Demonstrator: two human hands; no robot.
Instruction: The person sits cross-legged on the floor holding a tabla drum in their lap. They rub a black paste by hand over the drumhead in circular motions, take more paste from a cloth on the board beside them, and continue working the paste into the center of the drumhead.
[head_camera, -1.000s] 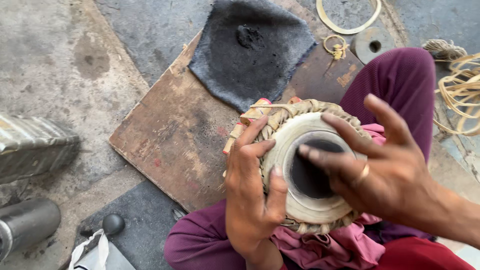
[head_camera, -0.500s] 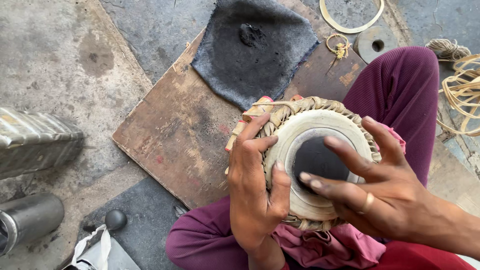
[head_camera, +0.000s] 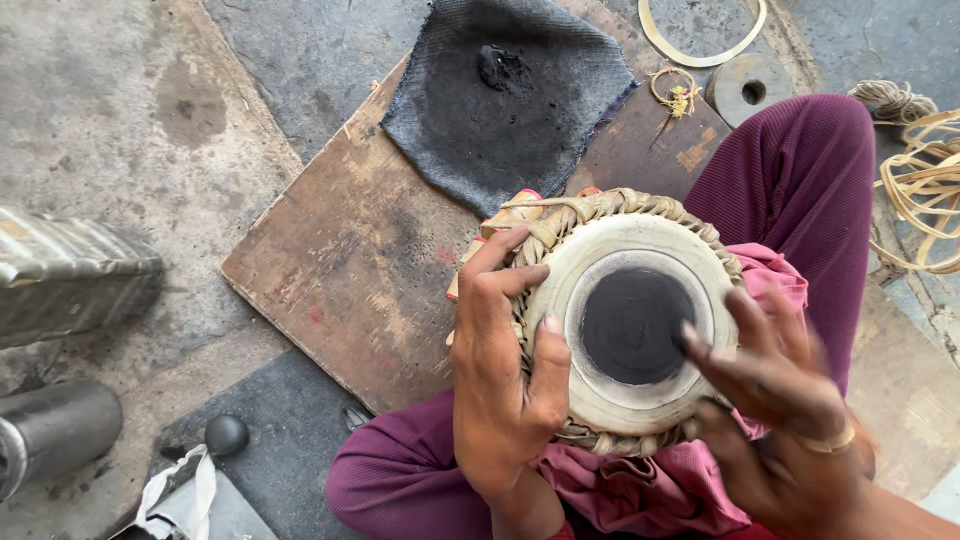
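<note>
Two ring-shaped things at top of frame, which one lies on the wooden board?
The small yellow cord ring, knotted, at the board's far corner. The large pale loop lies beyond it on the concrete floor.

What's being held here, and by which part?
The left hand grips the small drum by its braided rim, thumb on the skin. The blurred right hand touches the opposite edge.

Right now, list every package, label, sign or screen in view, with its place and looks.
No labels, signs or screens show.
White crumpled bag or wrapper: bottom left on the floor, beside a small dark ball; the only package-like thing, contents not visible.
Left hand grips the drum at its woven rim; right hand, blurred, is at the drumhead's edge.
</note>
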